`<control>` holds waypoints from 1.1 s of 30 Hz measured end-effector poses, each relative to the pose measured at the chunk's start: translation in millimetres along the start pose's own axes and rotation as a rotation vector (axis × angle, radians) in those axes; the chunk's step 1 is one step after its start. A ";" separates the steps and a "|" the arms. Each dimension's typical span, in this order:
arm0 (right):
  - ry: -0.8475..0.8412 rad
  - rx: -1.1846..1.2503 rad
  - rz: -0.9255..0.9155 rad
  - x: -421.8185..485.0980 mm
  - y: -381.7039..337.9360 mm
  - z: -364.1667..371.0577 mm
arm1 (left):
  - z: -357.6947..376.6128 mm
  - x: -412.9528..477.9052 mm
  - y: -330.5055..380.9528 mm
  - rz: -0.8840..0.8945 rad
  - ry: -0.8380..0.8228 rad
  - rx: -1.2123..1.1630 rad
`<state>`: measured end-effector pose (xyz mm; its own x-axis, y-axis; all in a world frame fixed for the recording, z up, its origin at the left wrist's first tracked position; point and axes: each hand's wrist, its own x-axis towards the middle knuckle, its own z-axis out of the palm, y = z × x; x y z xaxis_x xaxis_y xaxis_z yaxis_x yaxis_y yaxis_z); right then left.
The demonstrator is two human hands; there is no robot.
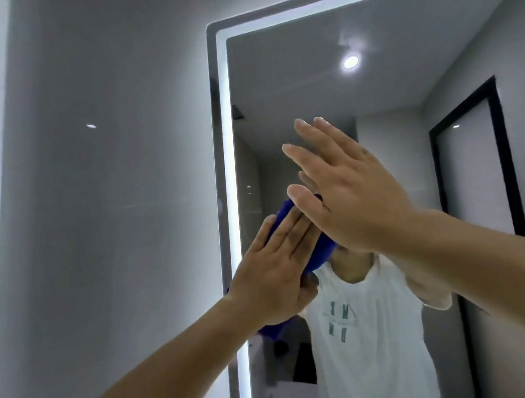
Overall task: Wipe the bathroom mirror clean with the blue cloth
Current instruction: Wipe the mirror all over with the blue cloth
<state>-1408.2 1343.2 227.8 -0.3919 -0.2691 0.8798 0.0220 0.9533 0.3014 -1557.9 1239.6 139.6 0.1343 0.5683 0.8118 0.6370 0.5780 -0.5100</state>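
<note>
Pressing the blue cloth (321,251) flat against the mirror (406,91) near its lit left border (230,143): left hand (275,269), fingers (294,231) extended and held together, at 7 o'clock; right hand (348,189), fingers slightly spread, overlapping at 1 o'clock. White shirt (368,334) reflected below.
</note>
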 end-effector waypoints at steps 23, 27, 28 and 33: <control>0.137 -0.018 0.000 21.6 58.4 -19.6 | -100.6 291.3 -142.0 -0.327 0.025 -0.028; 0.151 -0.044 0.023 21.4 70.6 -28.0 | -95.6 300.5 -139.8 -0.348 0.065 -0.025; 0.157 -0.049 0.032 21.6 73.0 -29.2 | -94.2 300.2 -138.0 -0.346 0.072 -0.025; 0.186 -0.055 0.038 19.2 75.6 -30.1 | -86.5 288.0 -113.4 -0.260 0.080 -0.050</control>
<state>-1386.3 1406.0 278.6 -0.2129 -0.2585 0.9423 0.0856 0.9557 0.2815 -1525.7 1287.0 455.8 0.0195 0.3558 0.9344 0.6942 0.6677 -0.2688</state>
